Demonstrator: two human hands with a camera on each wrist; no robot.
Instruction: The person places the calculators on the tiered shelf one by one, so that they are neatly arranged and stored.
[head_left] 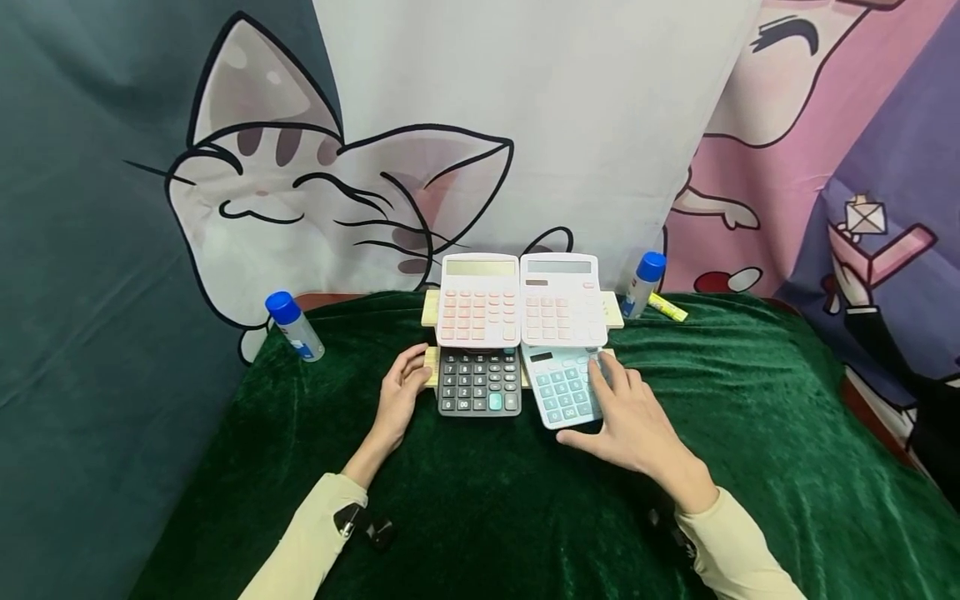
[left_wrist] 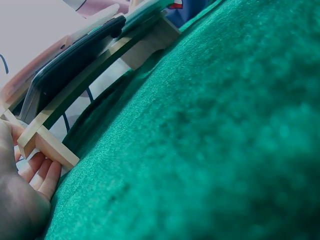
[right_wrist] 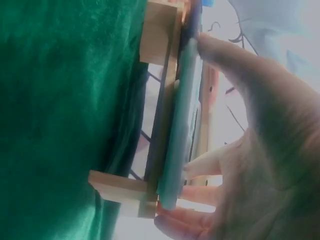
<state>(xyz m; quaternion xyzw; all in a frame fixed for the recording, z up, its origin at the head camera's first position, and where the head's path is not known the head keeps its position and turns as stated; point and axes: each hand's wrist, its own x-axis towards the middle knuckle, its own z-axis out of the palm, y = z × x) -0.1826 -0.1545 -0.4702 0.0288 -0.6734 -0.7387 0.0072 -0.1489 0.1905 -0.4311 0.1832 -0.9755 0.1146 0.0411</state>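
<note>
A light blue calculator (head_left: 566,390) lies askew on the right of the lower step of a wooden stand (head_left: 431,367). My right hand (head_left: 637,417) holds it, fingers at its right side and thumb by its lower edge; the right wrist view shows the calculator (right_wrist: 179,130) edge-on, leaning on the wood. At the step's left end, my left hand (head_left: 397,396) grips the stand, with fingers around the wooden end piece (left_wrist: 54,147) in the left wrist view. Between the hands rests a black calculator (head_left: 480,396). Two white calculators with pink keys, left (head_left: 480,300) and right (head_left: 561,296), stand on the upper step.
Dark green velvet cloth (head_left: 480,500) covers the table. A blue-capped bottle (head_left: 296,327) stands at the left; another bottle (head_left: 642,286) is at the back right beside a small yellow packet (head_left: 667,307). Behind hangs a curtain (head_left: 570,100) with cartoon cats.
</note>
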